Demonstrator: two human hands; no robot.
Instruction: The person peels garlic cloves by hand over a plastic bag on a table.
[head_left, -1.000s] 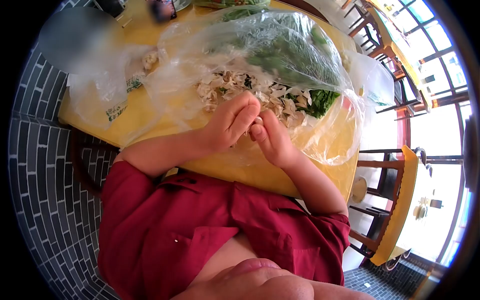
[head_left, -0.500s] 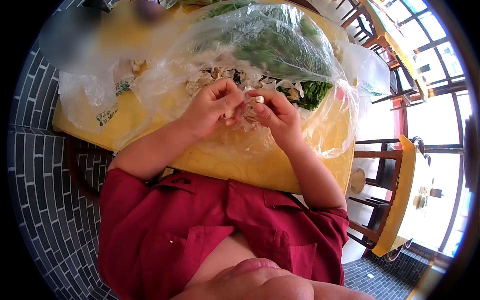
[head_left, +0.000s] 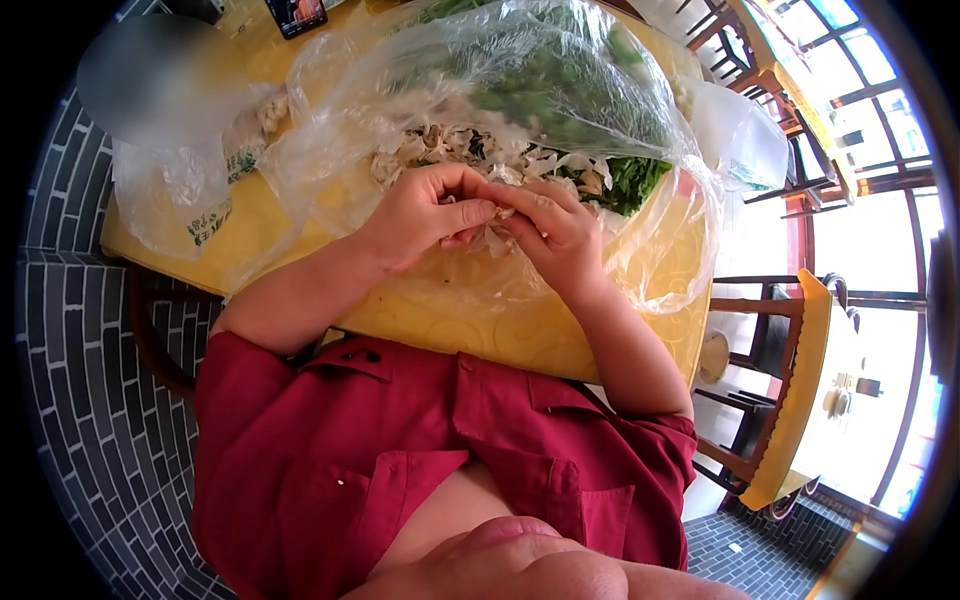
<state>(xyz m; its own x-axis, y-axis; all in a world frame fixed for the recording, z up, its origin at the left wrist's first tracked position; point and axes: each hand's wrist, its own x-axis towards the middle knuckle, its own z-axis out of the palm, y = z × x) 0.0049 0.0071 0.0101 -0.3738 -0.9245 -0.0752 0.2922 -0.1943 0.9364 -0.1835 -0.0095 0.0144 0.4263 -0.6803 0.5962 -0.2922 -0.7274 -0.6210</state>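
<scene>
My left hand [head_left: 428, 218] and my right hand [head_left: 556, 238] meet over a heap of papery, pale skins [head_left: 440, 150] that look like garlic peel. Both hands are closed, fingertips pinched together around a small whitish piece, likely a garlic clove, mostly hidden by the fingers. What each hand holds separately is hard to make out. The peel lies at the mouth of a large clear plastic bag [head_left: 560, 85] on a yellow-covered table [head_left: 480, 335]. Green leaves [head_left: 636, 186] show beside the peel and more greens are under the plastic.
Toward the far left are a smaller clear bag with green print [head_left: 170, 190], a pale bulb-like item [head_left: 270, 112] and a phone [head_left: 296, 14]. A whitish bag or container [head_left: 742, 135] sits at the right. Chairs [head_left: 765, 335] and another table [head_left: 795, 400] stand farther right.
The hands, slightly apart half a second ago with a white clove showing in the right fingers, have come together and now cover most of it. The view has shifted slightly.
</scene>
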